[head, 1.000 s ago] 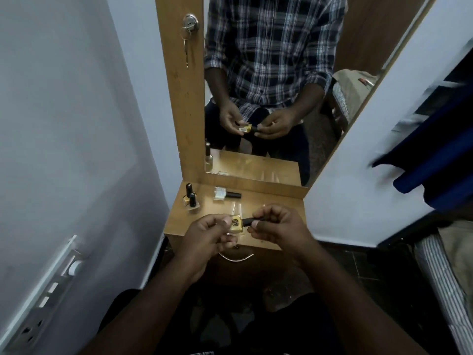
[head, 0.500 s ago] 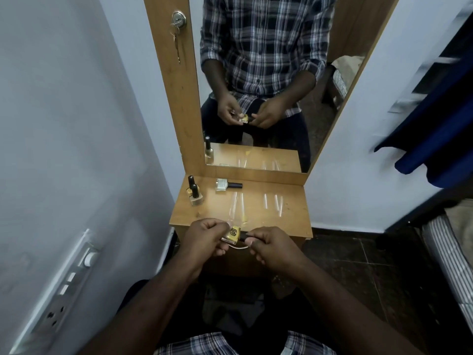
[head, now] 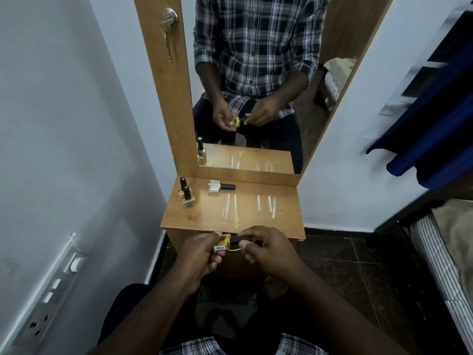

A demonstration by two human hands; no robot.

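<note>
Hands are working close together, the left hand pinching the yellow nail polish bottle sideways between them to keep it steady, while the right hand is gripping its black cap, probably to twist it.

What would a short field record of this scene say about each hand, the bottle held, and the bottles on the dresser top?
Left hand: grips the yellow bottle, held sideways
Right hand: pinches its black cap
Dresser top: pair of upright bottles at left rear; clear bottle lying on its side
Mirror: reflects both hands and the bottle
</note>
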